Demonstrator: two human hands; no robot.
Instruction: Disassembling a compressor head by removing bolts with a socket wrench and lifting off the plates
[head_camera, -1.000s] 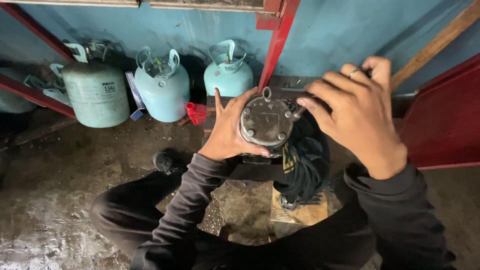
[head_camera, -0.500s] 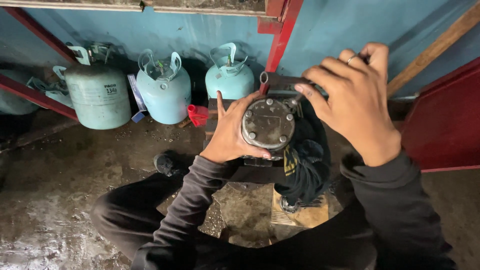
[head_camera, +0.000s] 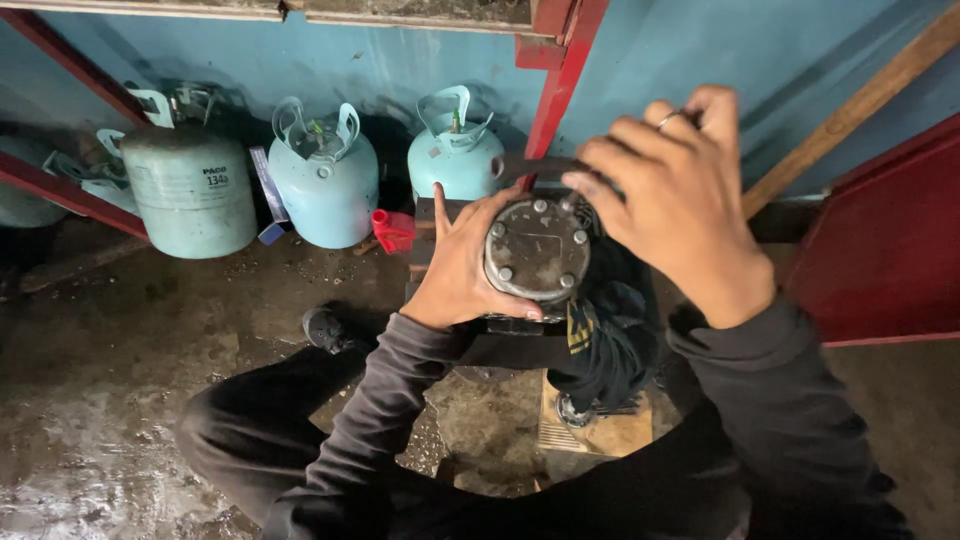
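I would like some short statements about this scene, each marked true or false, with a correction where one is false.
1. The left hand presses against the side of the round metal part. True.
2. The right hand rests flat on the floor. False: it is raised over the top edge of the round metal part, holding a dark tool.
3. Several pale blue-green gas cylinders stand against the blue wall. True.
4. The round metal part has a smooth face without bolts. False: several bolt heads ring its face.
5. The person wears short sleeves. False: dark long sleeves cover both arms.
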